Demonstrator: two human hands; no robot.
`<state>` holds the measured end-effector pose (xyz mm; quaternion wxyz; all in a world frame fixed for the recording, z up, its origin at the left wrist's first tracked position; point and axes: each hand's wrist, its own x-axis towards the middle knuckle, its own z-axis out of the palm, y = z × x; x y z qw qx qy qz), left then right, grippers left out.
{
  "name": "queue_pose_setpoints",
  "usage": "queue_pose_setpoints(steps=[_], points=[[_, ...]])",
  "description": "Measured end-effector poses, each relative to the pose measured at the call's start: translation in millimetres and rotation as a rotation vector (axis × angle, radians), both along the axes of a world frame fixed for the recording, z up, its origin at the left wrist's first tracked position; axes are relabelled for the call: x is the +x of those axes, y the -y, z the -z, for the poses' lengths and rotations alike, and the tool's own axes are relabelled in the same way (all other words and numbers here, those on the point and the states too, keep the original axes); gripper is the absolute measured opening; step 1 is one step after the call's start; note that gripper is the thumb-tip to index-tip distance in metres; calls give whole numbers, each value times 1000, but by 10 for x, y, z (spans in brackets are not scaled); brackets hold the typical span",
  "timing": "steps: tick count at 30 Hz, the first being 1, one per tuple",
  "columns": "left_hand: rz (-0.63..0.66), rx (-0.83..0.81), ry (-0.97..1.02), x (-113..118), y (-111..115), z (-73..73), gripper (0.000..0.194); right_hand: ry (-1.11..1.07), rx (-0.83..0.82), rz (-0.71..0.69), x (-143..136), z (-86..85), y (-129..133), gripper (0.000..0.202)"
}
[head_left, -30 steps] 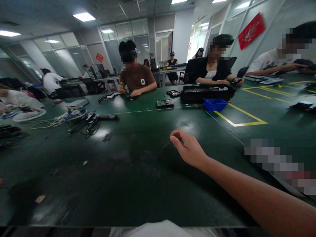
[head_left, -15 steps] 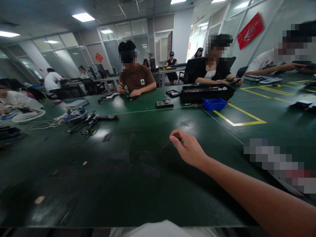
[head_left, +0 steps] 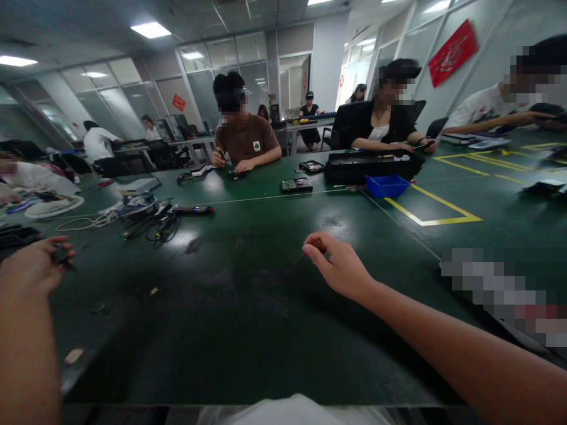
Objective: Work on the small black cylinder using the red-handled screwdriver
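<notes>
My right hand (head_left: 334, 260) is over the middle of the green table (head_left: 186, 342), its fingers closed round a small screwdriver (head_left: 318, 243). The thin shaft sticks out to the left past my fingertips; most of the handle is hidden in the hand. At the left edge, my left hand (head_left: 31, 265) grips a small dark object (head_left: 62, 255), too blurred and covered to name. It is held above the table, near a black stack of items (head_left: 20, 234).
Cables (head_left: 155, 221) and a dark pen-shaped tool (head_left: 195, 209) lie at the back left. A hard drive (head_left: 296, 185), a blue bin (head_left: 387, 186) and a long black tray (head_left: 372, 166) sit further back. A co-worker (head_left: 245, 139) works opposite; others sit around.
My left hand has come into view at the left edge with the dark object in its fingers. The right hand with the screwdriver stays almost in place.
</notes>
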<state>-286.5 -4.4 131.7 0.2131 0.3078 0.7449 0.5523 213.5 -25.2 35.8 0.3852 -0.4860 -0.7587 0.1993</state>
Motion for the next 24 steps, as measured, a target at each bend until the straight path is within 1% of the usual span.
queue_pose_setpoints(steps=[1, 2, 3, 5, 8, 10, 12, 15, 16, 17, 19, 21, 24], points=[[-40, 37, 29, 82, -110, 29, 23, 0, 9, 10, 6, 0, -4, 20], [-2, 88, 71, 201, -208, 45, 24, -1, 16, 18, 15, 0, -8, 20], [71, 159, 122, 355, -293, 53, 26, -2, 23, 22, 25, -1, -12, 20], [223, 247, 225, 744, -414, 62, 29, -5, 24, 25, 48, -7, -16, 21], [521, 290, 393, 1423, -470, 131, 27, -7, 7, 35, 70, -33, -3, 22], [661, 234, 466, 1872, -433, 245, 27, -7, 19, 49, 70, -56, 16, 22], [801, 193, 541, 2285, -357, 408, 27, -14, 55, 68, 64, -74, 30, 21], [962, 168, 557, 2781, -227, 691, 16, -46, 121, 102, 63, -90, 31, 22], [989, 176, 487, 2898, -191, 782, 13, -59, 136, 114, 67, -95, 29, 23], [1027, 159, 354, 2985, -163, 865, 14, -69, 145, 130, 72, -103, 29, 24], [1057, 105, 65, 3068, -127, 1007, 25, -65, 152, 162, 86, -126, 38, 23], [1041, 76, -169, 3053, -115, 1112, 32, -43, 165, 177, 95, -151, 65, 21], [1048, 104, -354, 2944, -126, 1204, 26, -69, 178, 123, 94, -160, 121, 22]])
